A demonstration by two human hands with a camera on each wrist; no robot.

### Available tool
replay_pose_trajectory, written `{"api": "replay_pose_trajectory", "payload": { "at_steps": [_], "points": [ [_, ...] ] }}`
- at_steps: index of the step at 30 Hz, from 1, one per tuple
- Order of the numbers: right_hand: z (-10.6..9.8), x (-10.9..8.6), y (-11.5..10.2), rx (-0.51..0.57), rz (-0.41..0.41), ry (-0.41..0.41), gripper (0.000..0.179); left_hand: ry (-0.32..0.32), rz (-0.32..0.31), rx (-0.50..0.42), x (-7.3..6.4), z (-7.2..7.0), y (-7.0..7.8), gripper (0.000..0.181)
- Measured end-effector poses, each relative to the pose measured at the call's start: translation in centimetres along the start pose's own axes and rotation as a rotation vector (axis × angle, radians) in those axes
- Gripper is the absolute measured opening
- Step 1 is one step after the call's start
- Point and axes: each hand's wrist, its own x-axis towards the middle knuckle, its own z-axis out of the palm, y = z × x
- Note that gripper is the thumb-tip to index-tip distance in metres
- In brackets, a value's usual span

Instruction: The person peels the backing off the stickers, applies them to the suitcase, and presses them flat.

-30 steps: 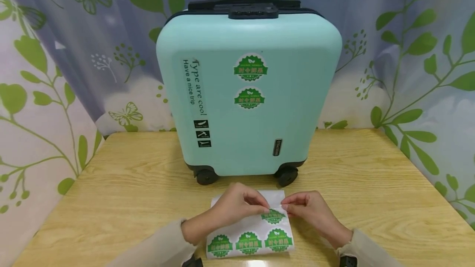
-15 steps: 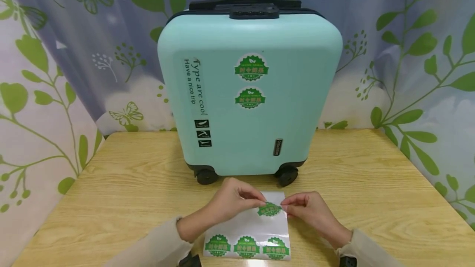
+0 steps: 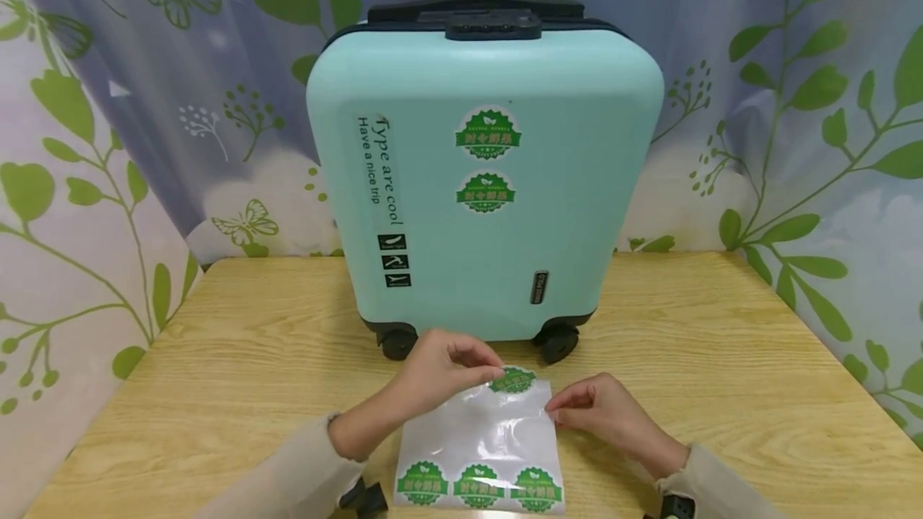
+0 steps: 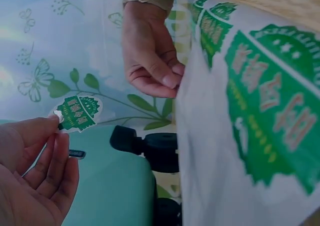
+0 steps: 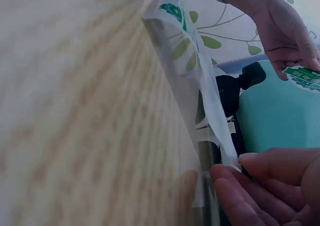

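Note:
My left hand (image 3: 443, 375) pinches a round green sticker (image 3: 514, 380) by its left edge, above the far end of a white sticker sheet (image 3: 479, 431). In the left wrist view the sticker (image 4: 80, 113) is off the sheet, with the fingers on one edge. With thumb and fingertips, my right hand (image 3: 609, 419) pinches the sheet's right edge; the right wrist view shows that edge (image 5: 220, 126) lifted off the table. Several green stickers (image 3: 479, 485) line the sheet's near end. Behind stands an upright mint suitcase (image 3: 440, 279) bearing two like stickers (image 3: 487, 133), one above the other.
The suitcase's black wheels (image 3: 557, 343) stand on the wooden table (image 3: 252, 359) just beyond the sheet. A patterned curtain (image 3: 779, 126) hangs behind and at both sides. Lettering (image 3: 378, 170) runs down the suitcase's left side.
The green sticker has come away from the sheet, and my left hand has carried it up and leftward. My right hand has stayed at the sheet's right edge.

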Motion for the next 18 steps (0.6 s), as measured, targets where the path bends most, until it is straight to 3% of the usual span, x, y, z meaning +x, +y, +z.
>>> {"api": "replay_pose_trajectory", "payload": {
  "at_steps": [6, 10, 13, 18],
  "points": [
    [-0.7, -0.1, -0.5, -0.189, -0.079, 0.043, 0.012, 0.018, -0.005, -0.040, 0.1, -0.9, 1.0, 0.008],
    [-1.2, -0.2, -1.1, -0.250, -0.121, 0.098, 0.012, 0.032, -0.009, -0.049, 0.2, -1.5, 1.7, 0.009],
    [-1.3, -0.2, -1.7, -0.241, -0.151, 0.142, 0.015, 0.035, -0.012, -0.042, 0.3, -1.8, 2.1, 0.010],
    [-1.1, 0.0, -3.0, -0.106, -0.205, 0.197, 0.023, 0.052, 0.010, -0.035, 0.6, -2.3, 2.5, 0.010]
  ]
}}
